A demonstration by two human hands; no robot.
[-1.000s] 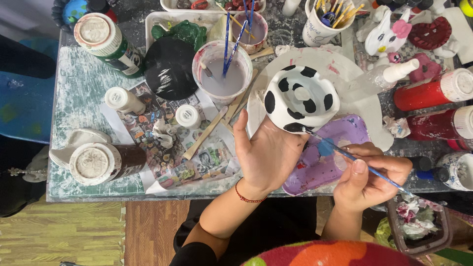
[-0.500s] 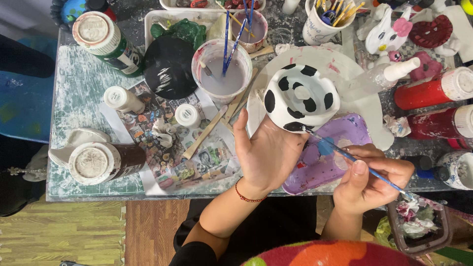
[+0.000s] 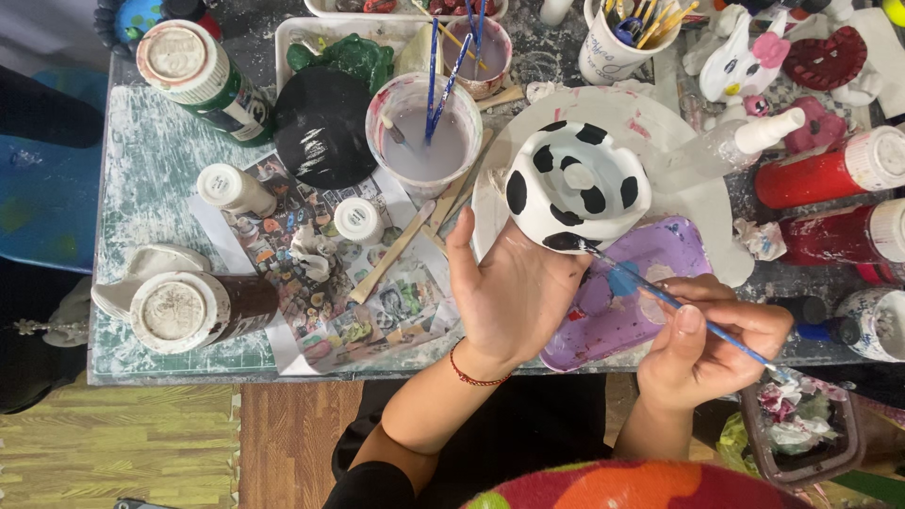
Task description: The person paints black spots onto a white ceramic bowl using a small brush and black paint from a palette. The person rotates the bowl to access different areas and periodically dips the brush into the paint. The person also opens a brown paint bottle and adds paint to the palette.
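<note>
two hands [image 3: 514, 292], one spotted pot [image 3: 577, 187] (black-on-white), two red bottles [image 3: 830, 172]

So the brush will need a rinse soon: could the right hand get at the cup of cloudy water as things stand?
Probably yes, with a detour. The right hand has the brush in its grip, and the spotted cow piece in the left hand sits between it and the water cup. The cup's top is open, though two brushes stand in it.

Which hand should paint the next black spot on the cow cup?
Probably the right hand: it grips the thin blue paintbrush, whose tip touches the spotted cup. The left hand is busy cradling the cup from below.
</note>
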